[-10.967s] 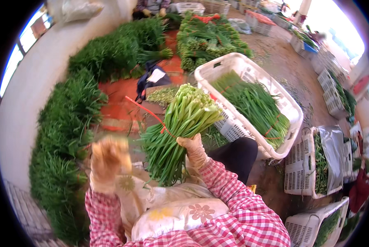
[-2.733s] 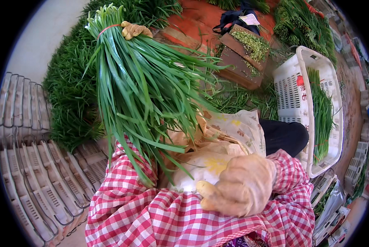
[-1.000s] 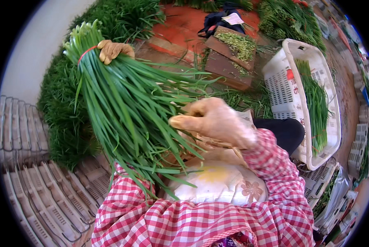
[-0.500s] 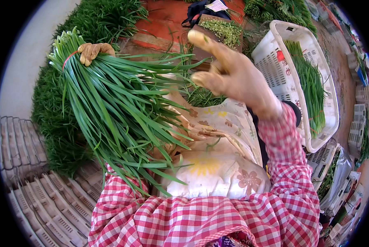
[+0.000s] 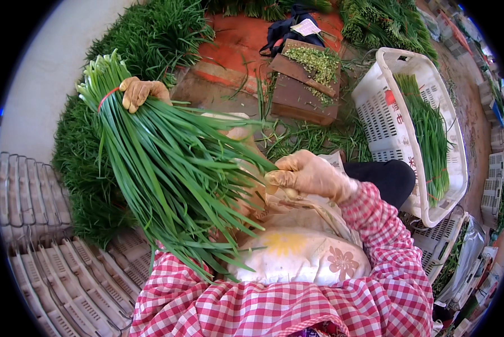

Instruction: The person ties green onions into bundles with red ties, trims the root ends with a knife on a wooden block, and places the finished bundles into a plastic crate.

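Note:
A large bundle of garlic chives lies across my left arm, white stem ends toward the upper left and leaves fanning down to my lap. Its stems are circled by a red band. My left hand, in a stained glove, is closed around the bundle just beside that band; the thumb side is hidden by leaves. Over my lap, my gloved right hand pinches the tips of some leaves at the bundle's right side.
A white plastic crate with banded chives stands at the right. Ahead sits a brown box topped with a board and trimmings. Piled greens line the left, near stacked crates. Loose leaves litter the floor.
My right hand has come down and inward from above the lap, its spread fingers closing on leaf tips. The left hand still grips the bundle; the view has shifted slightly.

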The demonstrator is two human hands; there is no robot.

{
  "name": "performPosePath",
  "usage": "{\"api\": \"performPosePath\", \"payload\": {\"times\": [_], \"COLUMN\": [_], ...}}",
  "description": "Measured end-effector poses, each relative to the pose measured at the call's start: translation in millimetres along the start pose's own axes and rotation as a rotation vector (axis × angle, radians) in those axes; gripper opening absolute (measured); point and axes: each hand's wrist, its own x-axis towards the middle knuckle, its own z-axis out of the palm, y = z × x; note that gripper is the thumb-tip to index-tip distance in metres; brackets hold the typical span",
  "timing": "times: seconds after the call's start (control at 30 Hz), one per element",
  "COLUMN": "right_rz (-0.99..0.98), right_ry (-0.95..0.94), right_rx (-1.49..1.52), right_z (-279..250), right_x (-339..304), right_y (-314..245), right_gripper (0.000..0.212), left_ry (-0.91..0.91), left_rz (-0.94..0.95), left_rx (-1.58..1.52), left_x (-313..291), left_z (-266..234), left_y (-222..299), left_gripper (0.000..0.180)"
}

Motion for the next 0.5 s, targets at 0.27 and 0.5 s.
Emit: {"api": "performPosePath", "payload": {"times": [0.27, 0.5], "right_rz": [-0.971, -0.313], "right_ry": [0.281, 0.521], "right_rx": [-0.858, -0.666], "right_z": [18, 4], "right_x": [-57, -28], "right_y": [-20, 10], "right_gripper": [0.024, 0.049], "left_ry": [0.170, 0.123], "left_rz": [-0.067, -0.449], "left_rx": [0.000, 0.270], "left_x": [-12, 7], "left_z": [26, 25], "left_y": [-7, 1], "left_gripper": [0.017, 0.043]}}
